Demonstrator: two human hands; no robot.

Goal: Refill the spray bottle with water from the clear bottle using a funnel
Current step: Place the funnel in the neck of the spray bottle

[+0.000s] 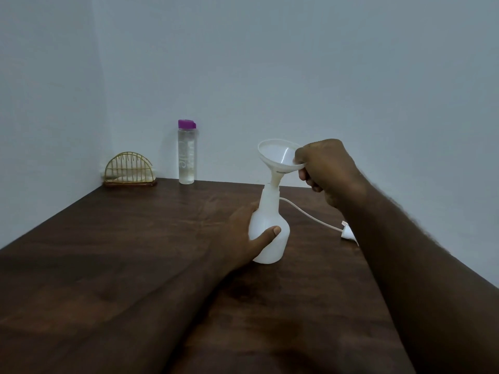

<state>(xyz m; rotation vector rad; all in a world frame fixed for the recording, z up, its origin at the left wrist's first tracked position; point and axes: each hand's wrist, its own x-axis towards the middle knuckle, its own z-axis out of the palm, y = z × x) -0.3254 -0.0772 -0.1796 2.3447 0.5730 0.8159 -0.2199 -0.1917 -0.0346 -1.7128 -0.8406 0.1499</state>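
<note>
While a gold wire rack [128, 168] sits in the far left corner of the dark table [108, 252], the clear bottle [186, 157] stands capped near its right. The left hand [240, 236] grips the upright white spray bottle [270, 238] mid-table. The funnel [275, 157], tilted, has its spout at that bottle's open neck, its rim pinched by the right hand [326, 171]. The spray head [349, 233] lies rightmost.

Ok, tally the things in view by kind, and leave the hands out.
Bottles: 2, the spray bottle and the clear bottle
Funnels: 1, the funnel
Spray heads: 1, the spray head with its tube
Wire holders: 1, the wire holder
Total: 5
</note>
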